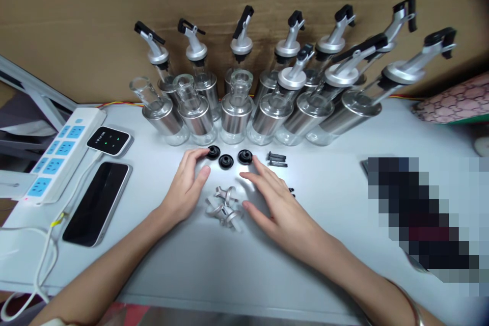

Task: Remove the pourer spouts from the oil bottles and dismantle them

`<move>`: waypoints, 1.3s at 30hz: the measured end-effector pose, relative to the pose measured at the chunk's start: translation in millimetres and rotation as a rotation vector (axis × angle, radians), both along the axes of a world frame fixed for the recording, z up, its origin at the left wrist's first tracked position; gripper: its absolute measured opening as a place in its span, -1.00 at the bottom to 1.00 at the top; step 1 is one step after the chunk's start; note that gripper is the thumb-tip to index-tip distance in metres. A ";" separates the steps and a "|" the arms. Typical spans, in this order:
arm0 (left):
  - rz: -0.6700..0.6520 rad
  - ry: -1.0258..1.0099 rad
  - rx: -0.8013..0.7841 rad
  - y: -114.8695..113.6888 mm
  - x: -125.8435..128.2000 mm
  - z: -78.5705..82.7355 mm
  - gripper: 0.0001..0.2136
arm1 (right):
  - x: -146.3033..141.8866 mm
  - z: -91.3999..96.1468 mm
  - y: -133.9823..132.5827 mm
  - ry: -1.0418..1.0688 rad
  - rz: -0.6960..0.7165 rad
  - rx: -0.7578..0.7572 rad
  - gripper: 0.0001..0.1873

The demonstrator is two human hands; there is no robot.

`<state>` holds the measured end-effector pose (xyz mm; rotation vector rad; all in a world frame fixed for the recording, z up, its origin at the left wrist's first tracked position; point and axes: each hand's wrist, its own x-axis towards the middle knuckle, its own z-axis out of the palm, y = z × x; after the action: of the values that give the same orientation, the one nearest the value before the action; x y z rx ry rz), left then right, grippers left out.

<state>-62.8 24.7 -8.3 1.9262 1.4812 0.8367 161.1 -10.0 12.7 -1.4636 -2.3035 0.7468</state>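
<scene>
My left hand (187, 183) is open, its fingertips at the edge of a black round stopper (214, 152). I cannot tell whether they touch it. My right hand (277, 204) is open too, fingers spread, with one fingertip close beside another black stopper (245, 157). A third stopper (225, 162) lies between those two. Several silver pourer spouts (225, 210) lie in a small pile between my hands. Right of the stoppers are a few thin black levers (277, 159). Small black pieces (292, 192) show behind my right hand, mostly hidden by it.
Behind the parts stand rows of steel-banded glass bottles; the front-left bottle (164, 117) has no pourer, the front-right bottle (344, 107) has one. At left lie a power strip (82, 117), a Wi-Fi device (110, 141), a phone (95, 204) and a white cable (48, 244). A pixelated area covers the right.
</scene>
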 end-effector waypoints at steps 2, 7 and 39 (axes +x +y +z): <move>-0.045 0.000 -0.024 -0.2 -0.8 1.0 -0.58 | -1.1 -0.6 0.0 -0.023 -0.014 -0.004 -0.53; -0.146 -0.005 -0.087 -0.9 -3.2 4.2 -0.54 | -3.5 -2.5 2.1 -0.088 0.051 -0.001 -0.49; -0.650 0.231 0.186 -14.1 4.3 12.8 -0.50 | 2.4 4.7 2.3 0.098 -0.017 0.118 -0.84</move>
<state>-58.6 10.6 4.5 2.4983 0.8033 0.4712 163.5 -7.7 17.4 -1.3623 -2.2193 0.6518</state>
